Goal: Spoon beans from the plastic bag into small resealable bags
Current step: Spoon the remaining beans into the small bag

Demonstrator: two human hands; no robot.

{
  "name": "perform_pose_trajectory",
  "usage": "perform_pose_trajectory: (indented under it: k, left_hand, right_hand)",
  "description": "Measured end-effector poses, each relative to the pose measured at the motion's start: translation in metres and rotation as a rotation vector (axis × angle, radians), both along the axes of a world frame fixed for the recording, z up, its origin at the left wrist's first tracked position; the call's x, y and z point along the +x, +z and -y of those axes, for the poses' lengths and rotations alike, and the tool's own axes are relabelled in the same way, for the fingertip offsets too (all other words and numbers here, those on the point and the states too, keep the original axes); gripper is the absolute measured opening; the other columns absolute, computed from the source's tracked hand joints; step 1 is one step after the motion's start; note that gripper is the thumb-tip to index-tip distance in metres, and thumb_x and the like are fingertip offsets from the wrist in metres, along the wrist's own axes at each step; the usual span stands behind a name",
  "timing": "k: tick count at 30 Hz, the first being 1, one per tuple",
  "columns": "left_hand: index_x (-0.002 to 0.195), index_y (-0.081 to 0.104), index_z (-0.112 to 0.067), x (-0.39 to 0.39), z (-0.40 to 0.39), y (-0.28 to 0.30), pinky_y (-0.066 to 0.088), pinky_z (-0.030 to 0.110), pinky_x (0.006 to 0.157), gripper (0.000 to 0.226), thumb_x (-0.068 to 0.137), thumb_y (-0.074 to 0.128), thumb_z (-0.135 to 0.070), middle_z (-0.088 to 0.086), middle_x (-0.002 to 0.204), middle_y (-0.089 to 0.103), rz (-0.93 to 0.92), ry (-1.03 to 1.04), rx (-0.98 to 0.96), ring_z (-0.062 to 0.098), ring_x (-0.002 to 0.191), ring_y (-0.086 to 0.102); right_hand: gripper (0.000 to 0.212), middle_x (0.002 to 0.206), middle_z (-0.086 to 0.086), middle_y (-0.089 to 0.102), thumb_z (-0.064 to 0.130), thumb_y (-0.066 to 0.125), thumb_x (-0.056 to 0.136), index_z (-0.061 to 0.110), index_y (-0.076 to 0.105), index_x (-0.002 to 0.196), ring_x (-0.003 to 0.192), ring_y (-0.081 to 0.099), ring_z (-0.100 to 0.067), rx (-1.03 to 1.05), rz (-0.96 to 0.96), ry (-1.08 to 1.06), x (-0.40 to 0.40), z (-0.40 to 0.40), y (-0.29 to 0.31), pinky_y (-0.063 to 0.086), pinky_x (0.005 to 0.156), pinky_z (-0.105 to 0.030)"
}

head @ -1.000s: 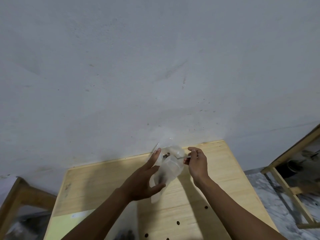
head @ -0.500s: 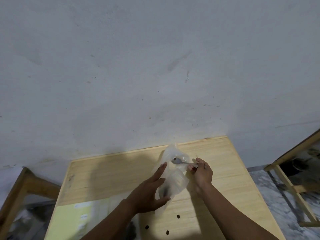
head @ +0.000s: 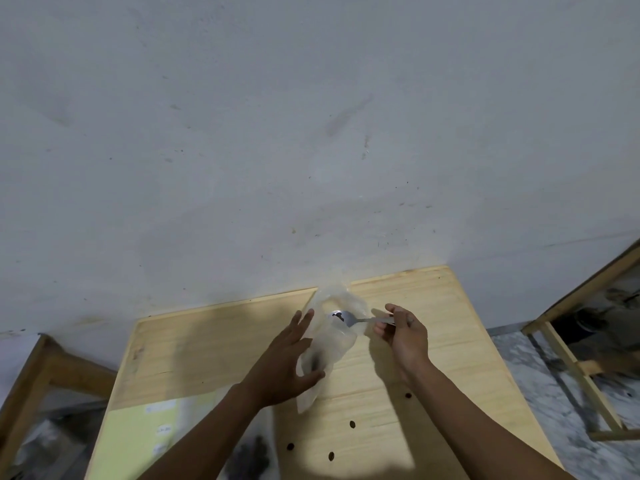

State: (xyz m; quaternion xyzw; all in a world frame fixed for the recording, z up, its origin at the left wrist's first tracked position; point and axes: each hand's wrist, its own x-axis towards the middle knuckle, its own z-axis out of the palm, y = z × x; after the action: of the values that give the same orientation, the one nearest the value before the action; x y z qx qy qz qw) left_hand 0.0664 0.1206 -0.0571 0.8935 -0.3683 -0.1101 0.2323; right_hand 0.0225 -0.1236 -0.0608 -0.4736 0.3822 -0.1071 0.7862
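My left hand (head: 284, 362) holds a small clear resealable bag (head: 332, 344) upright over the wooden table (head: 433, 341), thumb under it and fingers along its left side. A few dark beans show inside its lower part. My right hand (head: 403, 332) pinches the handle of a metal spoon (head: 346, 317), whose bowl sits at the bag's open mouth with a couple of dark beans on it. The big plastic bag with dark beans (head: 251, 455) lies at the bottom edge between my forearms, mostly hidden and blurred.
Several loose beans (head: 352, 424) lie scattered on the table near my right forearm. A pale yellow sheet (head: 138, 434) covers the table's near left corner. Wooden frames stand on the left (head: 41, 372) and on the right (head: 571, 358). A grey wall rises behind.
The spoon has come back to the small bag's mouth with beans on it. My view has tipped down a little, showing more of the table.
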Motion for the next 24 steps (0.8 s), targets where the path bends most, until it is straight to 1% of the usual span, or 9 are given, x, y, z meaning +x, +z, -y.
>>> perform_pose_trajectory:
  k: [3,5,7,9,12,14,19,22,24]
  left_hand:
    - [0.118,0.063,-0.017,-0.001,-0.003,-0.004,0.030,0.040,0.117,0.062,0.083,0.055,-0.068,-0.014,0.162,0.012,0.040,0.014,0.008,0.008,0.151,-0.002]
    - [0.119,0.063,-0.017,-0.004,-0.005,-0.007,0.032,0.038,0.115,0.061,0.084,0.055,-0.067,-0.013,0.161,0.020,0.083,0.005,-0.014,0.010,0.151,0.004]
    - [0.120,0.062,-0.017,-0.007,-0.004,-0.009,0.032,0.035,0.114,0.059,0.084,0.057,-0.064,-0.013,0.160,0.021,0.104,0.001,-0.024,0.011,0.151,0.007]
    - [0.123,0.061,-0.017,-0.010,-0.002,-0.010,0.033,0.035,0.113,0.060,0.084,0.057,-0.062,-0.013,0.160,0.020,0.093,0.002,-0.026,0.010,0.151,0.008]
    - [0.122,0.060,-0.017,-0.011,0.002,-0.009,0.034,0.034,0.112,0.058,0.084,0.056,-0.061,-0.015,0.160,0.018,0.067,0.002,-0.031,0.009,0.150,0.009]
    - [0.123,0.059,-0.017,-0.011,0.005,-0.007,0.033,0.032,0.111,0.059,0.084,0.056,-0.062,-0.017,0.159,0.018,0.056,0.013,-0.038,0.008,0.150,0.010]
    - [0.143,0.045,-0.020,-0.014,0.009,-0.002,0.030,0.028,0.112,0.071,0.084,0.060,-0.058,-0.023,0.152,0.024,0.019,0.077,-0.079,-0.001,0.144,0.014]
    - [0.144,0.044,-0.018,-0.017,0.013,0.001,0.030,0.026,0.111,0.072,0.084,0.066,-0.052,-0.009,0.150,0.041,0.007,0.110,-0.096,0.004,0.143,0.022]
    - [0.142,0.047,-0.015,-0.019,0.016,0.004,0.025,0.021,0.107,0.070,0.085,0.068,-0.049,-0.003,0.149,0.045,0.009,0.122,-0.095,0.007,0.143,0.025]
  right_hand:
    - [0.029,0.082,-0.014,0.064,0.018,0.042,0.104,0.002,0.066,0.105,0.064,0.061,-0.020,-0.189,0.000,0.026,-0.001,0.010,0.011,0.056,0.068,-0.032]
    - [0.030,0.075,-0.010,0.061,0.020,0.041,0.104,0.005,0.066,0.101,0.062,0.058,-0.020,-0.267,0.024,0.024,-0.002,0.016,0.022,0.053,0.068,-0.034]
    - [0.030,0.069,-0.007,0.058,0.021,0.039,0.105,0.008,0.065,0.097,0.062,0.055,-0.020,-0.301,0.053,0.025,-0.004,0.020,0.034,0.051,0.065,-0.035]
    - [0.031,0.066,-0.006,0.056,0.022,0.038,0.105,0.005,0.064,0.099,0.062,0.053,-0.021,-0.323,0.074,0.031,-0.005,0.024,0.043,0.050,0.064,-0.034]
    - [0.033,0.065,-0.007,0.055,0.023,0.037,0.106,0.002,0.063,0.103,0.061,0.052,-0.020,-0.364,0.091,0.032,-0.009,0.027,0.054,0.048,0.064,-0.034]
    - [0.033,0.065,-0.007,0.055,0.024,0.036,0.106,0.007,0.063,0.100,0.060,0.051,-0.019,-0.399,0.121,0.033,-0.012,0.028,0.062,0.047,0.063,-0.033]
    - [0.033,0.075,-0.003,0.054,0.024,0.034,0.107,0.012,0.063,0.098,0.059,0.050,-0.016,-0.557,0.253,0.092,-0.016,0.025,0.085,0.044,0.057,-0.027]
    - [0.032,0.078,0.001,0.055,0.026,0.035,0.106,0.015,0.064,0.099,0.062,0.052,-0.013,-0.681,0.327,0.216,-0.020,0.017,0.095,0.044,0.059,-0.020]
    - [0.030,0.079,0.004,0.056,0.028,0.037,0.106,0.017,0.065,0.100,0.065,0.054,-0.011,-0.775,0.361,0.296,-0.022,0.011,0.097,0.045,0.063,-0.018]
